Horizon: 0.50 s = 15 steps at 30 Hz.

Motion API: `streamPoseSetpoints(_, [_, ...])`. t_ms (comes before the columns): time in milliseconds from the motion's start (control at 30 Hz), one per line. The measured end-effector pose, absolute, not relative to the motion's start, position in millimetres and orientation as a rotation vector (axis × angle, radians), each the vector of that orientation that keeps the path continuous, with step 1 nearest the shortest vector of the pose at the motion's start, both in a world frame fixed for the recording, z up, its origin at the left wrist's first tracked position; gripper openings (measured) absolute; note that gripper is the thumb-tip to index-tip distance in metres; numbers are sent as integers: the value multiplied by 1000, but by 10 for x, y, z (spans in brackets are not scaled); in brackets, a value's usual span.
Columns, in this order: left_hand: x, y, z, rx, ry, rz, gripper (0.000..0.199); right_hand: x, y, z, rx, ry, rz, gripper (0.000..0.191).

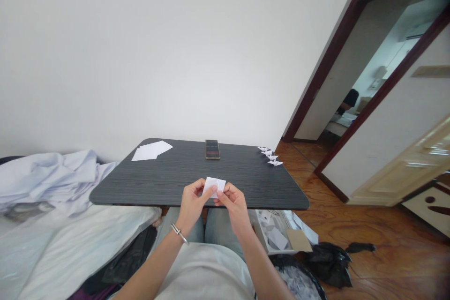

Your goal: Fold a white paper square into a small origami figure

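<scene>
A small folded piece of white paper (215,181) is held between my two hands, over the near edge of the dark table. My left hand (194,197) pinches its left side, thumb lying across the front. On the right side, my right hand (232,198) grips the lower corner between thumb and fingers. Both thumbs nearly meet on the paper. The fingers behind the sheet are partly hidden. At the table's right end stand several small folded white paper figures (270,156) in a row. Flat white sheets (149,151) lie at the far left.
A phone (212,149) lies at the back middle of the dark table (158,183), against the wall. Below the right edge sits a white box (272,229) of papers, beside black plastic bags (328,262). White cloth (49,178) is heaped on the left.
</scene>
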<state>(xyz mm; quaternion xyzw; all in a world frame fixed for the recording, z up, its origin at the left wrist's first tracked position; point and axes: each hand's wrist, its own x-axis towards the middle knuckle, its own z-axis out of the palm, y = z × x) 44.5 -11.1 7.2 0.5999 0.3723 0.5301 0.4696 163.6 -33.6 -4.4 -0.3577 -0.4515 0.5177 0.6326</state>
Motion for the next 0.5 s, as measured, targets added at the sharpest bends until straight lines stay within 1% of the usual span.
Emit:
streamPoseSetpoints(200, [370, -109, 136, 1605, 933, 1082, 25, 1729, -309, 5, -894, -1095, 1032, 18])
streamPoseSetpoints(367, [353, -128, 214, 1641, 951, 915, 28, 1804, -292, 17, -900, -1186, 1118, 21])
streamPoseSetpoints(500, [348, -129, 258, 1649, 938, 874, 26, 1847, -271, -8, -930, -1206, 1167, 22])
